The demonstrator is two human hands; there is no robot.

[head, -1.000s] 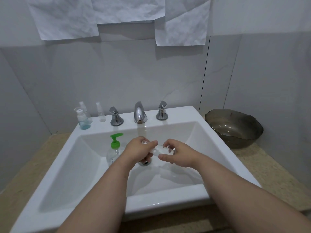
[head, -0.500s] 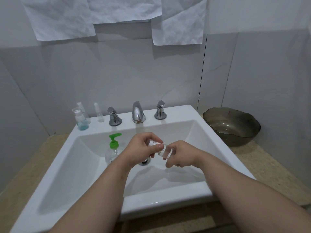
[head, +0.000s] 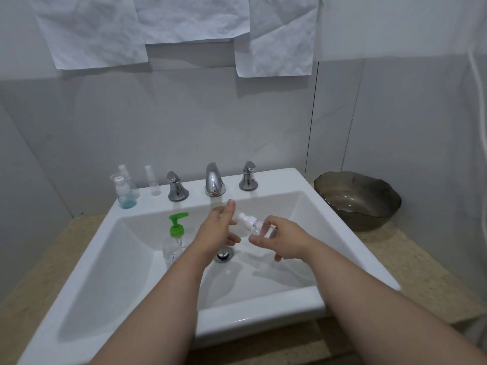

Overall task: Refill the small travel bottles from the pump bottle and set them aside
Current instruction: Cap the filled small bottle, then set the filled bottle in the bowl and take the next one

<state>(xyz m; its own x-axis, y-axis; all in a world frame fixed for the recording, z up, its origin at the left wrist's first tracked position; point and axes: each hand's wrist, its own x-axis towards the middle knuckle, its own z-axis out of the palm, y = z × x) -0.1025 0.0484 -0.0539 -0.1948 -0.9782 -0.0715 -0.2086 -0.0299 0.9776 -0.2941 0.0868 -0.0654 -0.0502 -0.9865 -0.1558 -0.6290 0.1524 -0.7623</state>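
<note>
The right hand [head: 283, 239] grips the small bottle [head: 259, 227], cap [head: 243, 218] pointing left toward the left hand [head: 218, 233], whose fingers lie loose beside it.

Legible text, labels, brands, numbers, signs: none.
- Pump bottle [head: 172, 248]: one small dark mark low on the clear body, too small to read.
- Paper sheets [head: 92, 32] on the wall: creased white faces, no print that can be read.
</note>
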